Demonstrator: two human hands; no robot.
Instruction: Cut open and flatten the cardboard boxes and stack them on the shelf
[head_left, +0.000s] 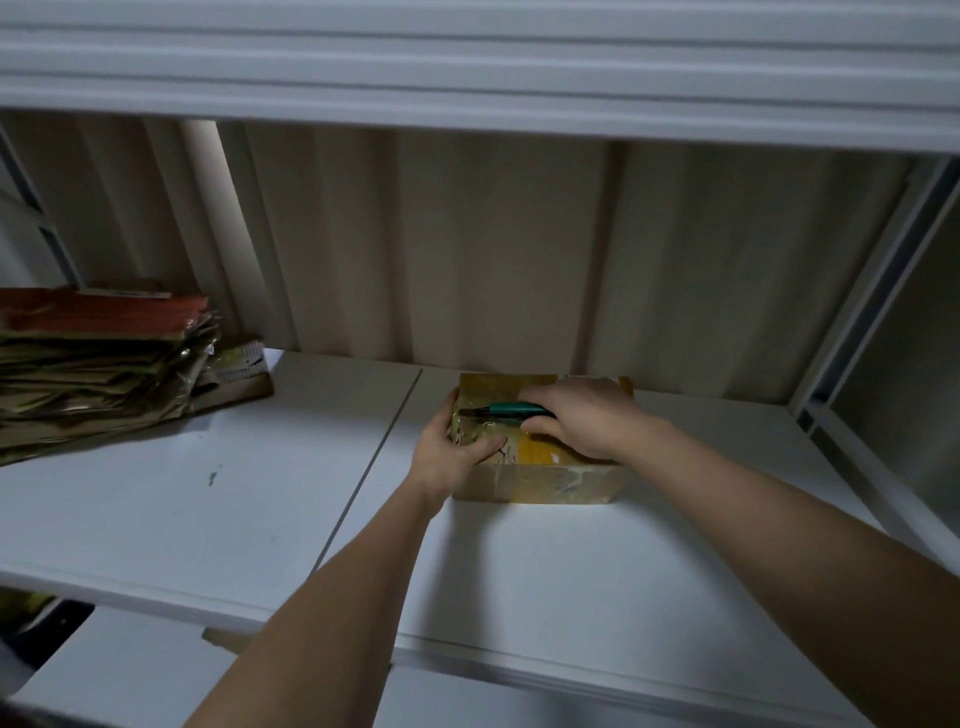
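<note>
A small taped cardboard box (545, 480) stands upright on the white shelf (260, 493), right of its middle seam. My left hand (449, 452) grips the box's left top corner, thumb lying across the taped lid. My right hand (584, 418) rests on the lid and holds a teal-handled utility knife (501, 410), its blade end pointing left along the tape. A stack of flattened cardboard boxes (98, 364) lies at the shelf's far left, with a reddish piece on top.
Another white shelf board (467, 67) hangs low overhead. A corrugated wall (493, 260) closes the back, and a metal upright (872, 312) stands at the right. A lower shelf (130, 670) shows beneath the front edge.
</note>
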